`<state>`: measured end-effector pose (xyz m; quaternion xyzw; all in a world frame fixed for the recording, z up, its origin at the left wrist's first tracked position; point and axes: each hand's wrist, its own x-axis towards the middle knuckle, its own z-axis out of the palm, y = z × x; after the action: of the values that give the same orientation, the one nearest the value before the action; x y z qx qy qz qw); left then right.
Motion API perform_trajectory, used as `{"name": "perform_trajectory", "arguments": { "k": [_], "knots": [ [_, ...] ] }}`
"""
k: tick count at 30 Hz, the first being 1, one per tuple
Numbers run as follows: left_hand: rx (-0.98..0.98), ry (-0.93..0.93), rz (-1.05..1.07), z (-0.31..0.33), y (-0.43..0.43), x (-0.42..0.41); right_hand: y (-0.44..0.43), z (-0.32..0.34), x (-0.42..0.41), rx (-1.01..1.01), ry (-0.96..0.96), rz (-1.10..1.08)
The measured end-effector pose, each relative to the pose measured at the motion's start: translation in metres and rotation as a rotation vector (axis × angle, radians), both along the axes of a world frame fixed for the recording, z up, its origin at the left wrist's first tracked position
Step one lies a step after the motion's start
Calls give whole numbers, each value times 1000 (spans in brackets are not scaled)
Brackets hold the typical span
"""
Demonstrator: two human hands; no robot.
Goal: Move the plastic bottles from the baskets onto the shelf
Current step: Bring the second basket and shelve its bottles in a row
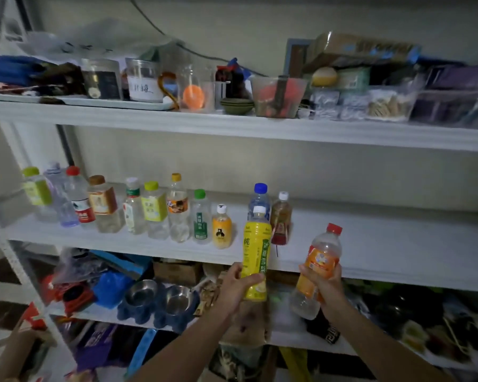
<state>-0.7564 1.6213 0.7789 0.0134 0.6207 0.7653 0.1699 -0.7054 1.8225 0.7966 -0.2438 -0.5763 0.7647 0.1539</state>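
In front of the white middle shelf (384, 244), my left hand (235, 292) wraps its fingers round the bottom of a tall yellow plastic bottle (255, 244). My right hand (330, 292) hugs a clear plastic bottle with an orange label (322, 260), tipped a bit. Both look light and squishy, so I think a soft hold round the middle is best.
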Motion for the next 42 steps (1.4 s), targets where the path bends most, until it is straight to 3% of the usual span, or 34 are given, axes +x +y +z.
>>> {"name": "perform_trajectory", "arguments": {
  "k": [7, 13, 20, 26, 32, 36, 39, 42],
  "knots": [
    [-62, 58, -181, -7, 65, -78, 38, -1, -50, 121, -21, -166],
    [-130, 229, -413, -16, 120, -127, 71, 5, -86, 187, -36, -316],
    [-258, 463, -415, -34, 158, -149, 97, 0, -109, 200, -17, -449],
    [-397, 627, -317, -46, 174, -151, 117, -1, -115, 293, -150, -362],
    [-531, 621, -282, -54, 187, -157, 128, 2, -121, 314, -191, -333],
    [-588, 635, -261, -53, 189, -155, 135, -8, -123, 435, -271, -319],
    [-654, 613, -263, -47, 188, -149, 139, -22, -120, 667, -400, -207],
    [-675, 582, -242, -46, 190, -145, 145, -28, -116, 531, -280, -98]
  ]
}}
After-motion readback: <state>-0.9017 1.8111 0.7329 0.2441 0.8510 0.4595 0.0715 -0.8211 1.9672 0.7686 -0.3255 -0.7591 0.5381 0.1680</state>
